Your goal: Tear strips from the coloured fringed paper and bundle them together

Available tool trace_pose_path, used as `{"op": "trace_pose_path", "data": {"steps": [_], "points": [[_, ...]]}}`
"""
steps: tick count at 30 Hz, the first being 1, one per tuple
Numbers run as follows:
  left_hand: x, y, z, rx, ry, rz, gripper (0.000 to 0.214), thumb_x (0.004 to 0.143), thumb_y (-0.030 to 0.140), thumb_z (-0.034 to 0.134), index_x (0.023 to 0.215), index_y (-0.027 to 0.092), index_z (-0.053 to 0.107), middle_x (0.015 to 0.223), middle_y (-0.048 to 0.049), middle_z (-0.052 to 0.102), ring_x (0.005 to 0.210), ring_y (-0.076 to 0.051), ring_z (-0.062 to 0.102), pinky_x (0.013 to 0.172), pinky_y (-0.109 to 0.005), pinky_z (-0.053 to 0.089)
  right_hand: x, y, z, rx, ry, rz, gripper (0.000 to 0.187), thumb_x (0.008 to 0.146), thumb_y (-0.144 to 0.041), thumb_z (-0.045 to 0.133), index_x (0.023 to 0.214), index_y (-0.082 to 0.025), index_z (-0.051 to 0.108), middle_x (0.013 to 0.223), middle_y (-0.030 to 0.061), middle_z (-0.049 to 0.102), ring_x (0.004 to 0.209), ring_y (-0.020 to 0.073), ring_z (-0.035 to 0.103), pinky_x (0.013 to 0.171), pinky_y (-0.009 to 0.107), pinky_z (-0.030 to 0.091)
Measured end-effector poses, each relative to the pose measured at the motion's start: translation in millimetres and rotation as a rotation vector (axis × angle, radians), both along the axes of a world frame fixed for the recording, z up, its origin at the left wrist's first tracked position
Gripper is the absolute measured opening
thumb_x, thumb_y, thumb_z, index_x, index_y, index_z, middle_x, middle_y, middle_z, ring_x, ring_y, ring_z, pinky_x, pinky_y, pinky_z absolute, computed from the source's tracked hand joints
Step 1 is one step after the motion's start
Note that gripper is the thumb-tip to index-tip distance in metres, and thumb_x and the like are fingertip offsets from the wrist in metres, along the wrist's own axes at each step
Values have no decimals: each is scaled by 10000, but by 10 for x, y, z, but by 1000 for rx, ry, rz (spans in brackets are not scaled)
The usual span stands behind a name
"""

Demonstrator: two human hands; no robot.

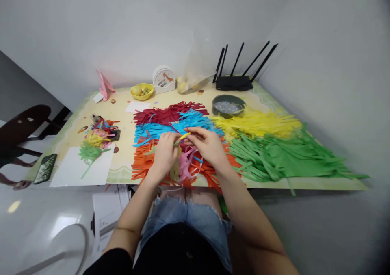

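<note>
My left hand (164, 152) and my right hand (209, 145) meet over the middle of the table, both pinched on a thin yellow paper strip (183, 136) stretched between them. Under the hands lie pink strips (185, 163) and a pile of orange strips (146, 165). Behind them are blue strips (158, 129) and dark red strips (166, 113). Yellow strips (258, 122) and green strips (283, 155) spread out to the right.
A small heap of mixed strips (96, 139) and a white sheet (76, 170) lie at the left, with a phone (45, 167) by the edge. At the back stand a black router (234, 82), a dark bowl (228, 104) and a yellow bowl (141, 91).
</note>
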State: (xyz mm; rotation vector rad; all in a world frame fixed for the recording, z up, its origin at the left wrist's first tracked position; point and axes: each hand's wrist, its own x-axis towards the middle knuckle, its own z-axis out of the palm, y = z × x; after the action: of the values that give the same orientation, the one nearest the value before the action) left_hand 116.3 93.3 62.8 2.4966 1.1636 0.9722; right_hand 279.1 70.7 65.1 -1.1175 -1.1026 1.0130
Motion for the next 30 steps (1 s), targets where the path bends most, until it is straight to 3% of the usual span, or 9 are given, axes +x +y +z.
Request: {"op": "trace_pose_path", "data": {"steps": [3, 6, 9, 11, 16, 19, 23, 27, 30], "points": [[-1, -6, -22, -20, 35, -23, 257, 924, 56, 456, 1052, 169, 648, 1041, -99, 680, 1000, -257, 557, 900, -382, 458, 22, 3, 61, 3, 10, -22, 254, 727, -407, 791, 844, -189, 730, 889, 61, 758, 640, 175, 708, 561, 300, 610], [-38, 58, -88, -151, 34, -36, 244, 935, 85, 456, 1036, 182, 657, 1038, -96, 687, 999, -257, 568, 905, -394, 458, 158, 23, 172, 119, 191, -182, 298, 751, -457, 784, 847, -202, 662, 796, 21, 715, 492, 96, 567, 363, 195, 404], [-109, 182, -151, -259, 7, -28, 189, 964, 150, 481, 980, 176, 668, 995, -90, 707, 970, -250, 597, 932, -415, 460, 352, 26, 265, 318, 332, -407, 337, 796, -510, 758, 874, -230, 586, 648, -61, 566, 415, 49, 369, 346, 168, 261], [-147, 253, -151, -264, -10, -16, 177, 973, 179, 498, 998, 164, 672, 1072, -107, 711, 1056, -260, 604, 998, -441, 440, 405, 8, 282, 375, 294, -456, 333, 818, -520, 744, 873, -238, 576, 589, -89, 444, 417, 54, 312, 362, 175, 238], [-85, 239, -16, -318, -150, -80, 231, 1001, 226, 458, 1094, 175, 663, 1151, -110, 705, 1119, -248, 617, 1021, -404, 452, 84, -35, 195, 171, -167, -41, 228, 862, -422, 700, 896, -202, 650, 630, -42, 536, 520, 96, 463, 475, 227, 348], [-6, 155, 58, -413, -205, -144, 225, 979, 217, 458, 1062, 170, 662, 1076, -104, 720, 1009, -246, 647, 930, -383, 494, -128, -24, 150, 202, -303, 91, 186, 889, -357, 627, 938, -187, 681, 722, 0, 648, 619, 128, 555, 587, 263, 420], [-18, 101, 104, -573, -372, -224, 187, 911, 338, 623, 973, 165, 659, 926, -70, 708, 881, -216, 639, 829, -331, 506, -146, 2, 144, 216, -297, 64, 176, 892, -356, 617, 907, -193, 682, 768, 14, 685, 651, 144, 590, 624, 277, 444], [-100, 123, 104, -969, -723, -374, 430, 805, 558, 746, 943, 158, 667, 765, -29, 679, 654, -139, 612, 617, -250, 475, -58, 16, 147, 232, -173, 12, 191, 864, -390, 669, 873, -199, 665, 731, -4, 649, 615, 132, 556, 595, 269, 432], [-115, 138, 87, -941, -884, -286, 436, 740, 526, 824, 931, 159, 687, 741, -17, 689, 641, -123, 627, 635, -242, 494, -55, -33, 135, 243, -103, -36, 193, 885, -369, 666, 993, -214, 630, 611, -63, 522, 533, 108, 450, 536, 247, 360]]}}
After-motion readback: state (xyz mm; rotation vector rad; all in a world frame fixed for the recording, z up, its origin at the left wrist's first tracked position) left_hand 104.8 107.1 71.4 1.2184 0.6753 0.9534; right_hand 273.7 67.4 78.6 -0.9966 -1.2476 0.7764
